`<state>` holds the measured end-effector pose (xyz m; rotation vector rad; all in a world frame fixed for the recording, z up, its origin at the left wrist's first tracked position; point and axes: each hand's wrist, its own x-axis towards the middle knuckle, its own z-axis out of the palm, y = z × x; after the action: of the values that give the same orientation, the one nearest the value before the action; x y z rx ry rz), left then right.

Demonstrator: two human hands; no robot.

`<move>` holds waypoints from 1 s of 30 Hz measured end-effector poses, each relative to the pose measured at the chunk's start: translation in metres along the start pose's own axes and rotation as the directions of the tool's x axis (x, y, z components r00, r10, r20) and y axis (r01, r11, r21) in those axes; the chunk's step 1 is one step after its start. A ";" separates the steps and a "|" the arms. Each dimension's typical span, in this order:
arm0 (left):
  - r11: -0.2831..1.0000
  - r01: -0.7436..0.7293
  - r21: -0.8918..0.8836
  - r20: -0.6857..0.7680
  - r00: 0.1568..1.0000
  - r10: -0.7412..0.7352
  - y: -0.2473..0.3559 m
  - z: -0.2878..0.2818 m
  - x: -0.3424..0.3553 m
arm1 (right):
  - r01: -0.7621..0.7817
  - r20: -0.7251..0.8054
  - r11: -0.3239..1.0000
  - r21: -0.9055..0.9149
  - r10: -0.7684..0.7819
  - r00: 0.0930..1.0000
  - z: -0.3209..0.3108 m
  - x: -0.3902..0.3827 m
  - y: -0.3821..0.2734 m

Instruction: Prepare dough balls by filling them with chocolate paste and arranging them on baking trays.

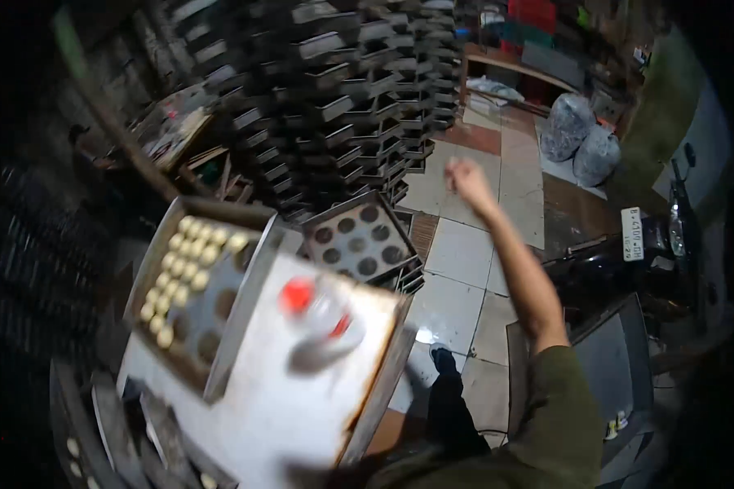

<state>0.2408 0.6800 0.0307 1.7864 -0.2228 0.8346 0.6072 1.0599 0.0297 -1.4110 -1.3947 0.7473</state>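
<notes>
My right hand point(468, 181) is held out over the tiled floor, its arm coming up from an olive sleeve. Its fingers look curled in, slightly smeared by motion; what they hold, if anything, I cannot make out. My left hand is outside the picture. Left of my body, a clear plastic bottle with a red cap point(326, 312) is on a white-topped table point(269, 391), blurred. Beside it a deep metal tray point(235, 213) holds rows of small pale dough balls point(178, 267), with dark round patches showing on its bare part.
Tall stacks of metal trays point(326, 106) rise ahead. A tray with dark round patches point(357, 243) lies beyond the table. To the right are a motorcycle point(595, 261) and another tray point(607, 367). Stuffed plastic bags point(569, 126) sit farther back. Wooden shelving point(522, 69) is behind.
</notes>
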 end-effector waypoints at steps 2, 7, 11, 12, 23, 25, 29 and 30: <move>0.995 0.099 -0.031 -0.043 0.994 -0.100 -0.054 -0.051 0.025 | -0.185 0.053 0.978 -0.098 0.191 0.980 0.078 0.008 0.117; 0.945 0.282 -0.168 -0.204 0.928 -0.313 -0.166 -0.124 0.075 | -0.492 0.334 0.818 -0.298 0.572 0.749 0.175 -0.013 0.302; 0.896 0.371 -0.245 -0.333 0.836 -0.437 -0.241 -0.150 0.081 | -0.502 0.168 0.846 -0.178 0.529 0.832 0.219 0.023 0.450; 0.874 0.417 -0.249 -0.384 0.786 -0.484 -0.246 -0.153 0.076 | -0.566 0.216 0.813 -0.138 0.582 0.784 0.239 0.030 0.443; 0.841 0.426 -0.332 -0.695 0.493 -0.524 -0.189 -0.107 0.127 | -0.701 0.349 0.710 -0.073 0.677 0.648 0.163 0.073 0.307; 0.861 0.389 -0.327 -0.739 0.463 -0.490 -0.155 -0.079 0.144 | -0.383 0.162 0.915 -0.129 0.400 0.902 0.107 0.053 0.270; 0.903 0.320 -0.285 -0.840 0.370 -0.396 -0.092 -0.003 0.166 | 0.422 0.007 0.756 -0.500 -0.484 0.875 -0.047 -0.030 0.106; 0.914 0.286 -0.288 -0.849 0.365 -0.382 -0.081 0.018 0.171 | 0.289 -0.094 0.889 -0.355 -0.341 0.935 -0.091 -0.044 0.089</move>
<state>0.4161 0.7368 0.0750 0.9958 0.8016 1.3227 0.7168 1.0097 -0.0310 -1.4125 -1.6307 0.1869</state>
